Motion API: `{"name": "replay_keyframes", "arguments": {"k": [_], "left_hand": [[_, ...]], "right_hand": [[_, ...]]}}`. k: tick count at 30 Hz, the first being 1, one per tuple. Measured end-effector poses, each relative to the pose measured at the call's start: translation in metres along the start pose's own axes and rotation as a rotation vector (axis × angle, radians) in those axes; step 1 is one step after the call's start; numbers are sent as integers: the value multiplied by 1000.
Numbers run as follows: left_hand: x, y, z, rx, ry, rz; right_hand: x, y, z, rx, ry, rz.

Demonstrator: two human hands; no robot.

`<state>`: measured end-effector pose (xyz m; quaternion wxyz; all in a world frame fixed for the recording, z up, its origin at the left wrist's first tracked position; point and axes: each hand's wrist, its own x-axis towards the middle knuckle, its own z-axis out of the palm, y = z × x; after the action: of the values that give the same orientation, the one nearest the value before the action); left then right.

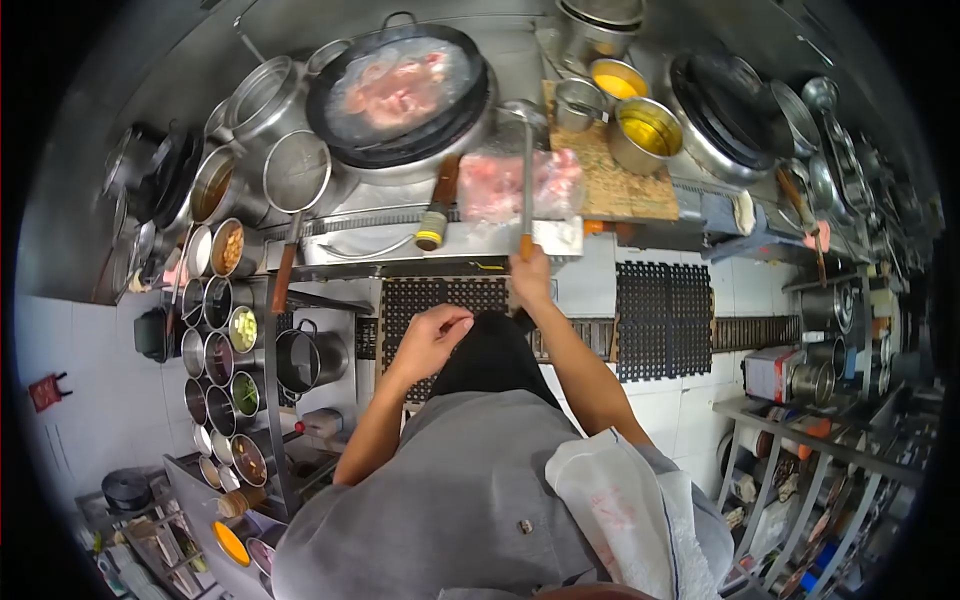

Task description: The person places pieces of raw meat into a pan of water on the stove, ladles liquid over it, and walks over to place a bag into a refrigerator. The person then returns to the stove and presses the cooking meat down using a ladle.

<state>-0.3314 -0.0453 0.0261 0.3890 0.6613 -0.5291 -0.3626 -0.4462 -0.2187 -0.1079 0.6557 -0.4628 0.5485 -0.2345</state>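
My right hand [532, 275] is wrapped round the wooden end of a long-handled metal ladle [528, 170]. The ladle's bowl lies at the top, beyond a clear plastic bag of pink meat [500, 186]. My left hand [437, 335] is in front of my body with its fingers curled together; whether it holds anything is hidden. Ahead on the left, a large black wok [395, 85] holds pinkish meat in cloudy liquid. A wooden-handled tool [438, 205] lies between the wok and the bag.
Round strainers [297, 171] and pots stand left of the wok. Metal pots with yellow liquid [647, 136] stand on a wooden board [630, 190]. More woks [728, 110] are at the right. Ingredient tins [243, 328] fill a left rack; a metal rail [820, 440] stands at the lower right.
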Motion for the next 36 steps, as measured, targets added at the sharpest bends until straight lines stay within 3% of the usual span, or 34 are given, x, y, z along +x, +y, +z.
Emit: {"name": "replay_keyframes", "arguments": {"k": [2, 4, 8, 10, 12, 14, 18, 20, 24, 26, 27, 30, 33, 36], "left_hand": [[-16, -22, -18, -76, 116, -106], [-27, -41, -38, -118, 150, -163], [-29, -94, -71, -250, 213, -324], [-16, -102, -97, -233, 166, -300], [0, -123, -123, -237, 176, -228], [16, -137, -159, -207, 157, -220], [26, -156, -233, -236, 281, -215], [16, -167, -262, -321, 354, -201], [-13, -181, -304, -395, 530, -369], [-28, -199, -308, -520, 674, -487], [-31, -201, -311, -640, 711, -534], [-29, -200, -320, -538, 716, -471], [-23, -187, -328, -585, 710, -448], [-23, -181, -328, -633, 667, -461]], "right_hand": [[11, 18, -6, -139, 191, -361], [-41, -15, -9, 190, 25, -119], [-82, -23, 2, 156, 24, -210], [-71, -42, 10, 21, 53, -347], [-56, -106, 29, -403, 59, -354], [-26, -166, 71, -433, -13, -532], [24, -294, 198, -188, -307, -384], [63, -339, 252, -218, -413, -470], [117, -422, 355, -167, -516, -427], [146, -452, 401, -83, -678, -430], [164, -466, 427, -89, -680, -439], [179, -495, 495, -107, -610, -449], [166, -493, 513, 27, -580, -441], [141, -450, 465, 163, -625, -378]]}}
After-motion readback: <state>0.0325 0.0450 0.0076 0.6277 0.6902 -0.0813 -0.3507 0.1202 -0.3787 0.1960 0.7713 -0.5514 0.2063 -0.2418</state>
